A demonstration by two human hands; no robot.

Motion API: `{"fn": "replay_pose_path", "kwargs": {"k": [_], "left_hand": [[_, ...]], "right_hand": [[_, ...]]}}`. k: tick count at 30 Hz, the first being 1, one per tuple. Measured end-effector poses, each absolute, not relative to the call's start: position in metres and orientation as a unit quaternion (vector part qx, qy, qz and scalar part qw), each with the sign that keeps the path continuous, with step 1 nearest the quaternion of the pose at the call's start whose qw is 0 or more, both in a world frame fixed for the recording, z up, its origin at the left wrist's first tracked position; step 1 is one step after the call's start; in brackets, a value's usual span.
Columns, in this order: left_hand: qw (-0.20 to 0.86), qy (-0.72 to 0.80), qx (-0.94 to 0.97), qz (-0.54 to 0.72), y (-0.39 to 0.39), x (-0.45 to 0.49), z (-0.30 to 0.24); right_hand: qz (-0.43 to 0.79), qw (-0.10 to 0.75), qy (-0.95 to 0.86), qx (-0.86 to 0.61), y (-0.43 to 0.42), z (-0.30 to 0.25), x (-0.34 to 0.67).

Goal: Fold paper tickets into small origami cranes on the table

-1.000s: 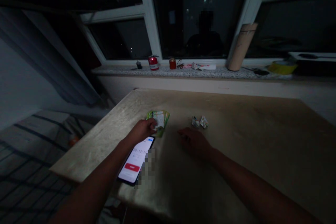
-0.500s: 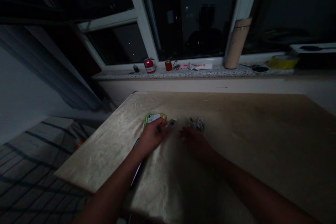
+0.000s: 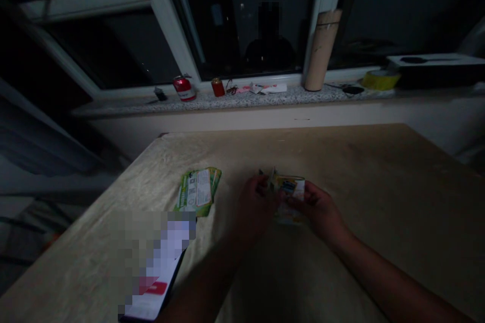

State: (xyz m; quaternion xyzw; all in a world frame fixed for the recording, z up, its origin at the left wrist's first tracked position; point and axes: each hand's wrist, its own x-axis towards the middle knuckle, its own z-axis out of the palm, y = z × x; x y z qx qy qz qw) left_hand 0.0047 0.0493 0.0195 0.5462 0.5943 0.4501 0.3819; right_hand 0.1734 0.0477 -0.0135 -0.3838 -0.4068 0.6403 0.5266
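While the left hand (image 3: pixel 255 204) and right hand (image 3: pixel 322 207) pinch opposite edges of a small printed card (image 3: pixel 291 186) just over the tabletop (image 3: pixel 379 186), the green card stack (image 3: pixel 197 193) lies leftward, nearer the left hand.

A printed card (image 3: pixel 291 187) is seen upright and facing the camera, yellow and blue across its top and pale below. It is pinched at its left edge by the left hand (image 3: pixel 254 204) and at its right edge by the right hand (image 3: pixel 320 207). It is held low over the table (image 3: pixel 379 171) - its lower part is blurred in the dim light.
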Motion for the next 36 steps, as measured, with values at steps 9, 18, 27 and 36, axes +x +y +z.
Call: {"fn": "replay_pose_path", "kwargs": {"k": [9,18,27,36], "left_hand": [[0.557,0.493,0.524,0.415,0.04,0.014,-0.011],[0.576,0.491,0.518,0.398,0.023,0.011,-0.015],[0.548,0.522,0.504,0.416,0.017,0.011,-0.009],[0.544,0.518,0.513,0.414,0.015,0.012,-0.004]], "right_hand": [[0.665,0.487,-0.394,-0.406,0.03,-0.012,0.193],[0.664,0.499,-0.39,-0.397,0.015,-0.019,0.202],[0.659,0.485,-0.386,-0.425,0.008,-0.016,0.201],[0.671,0.487,-0.38,-0.41,0.007,-0.016,0.203]]}}
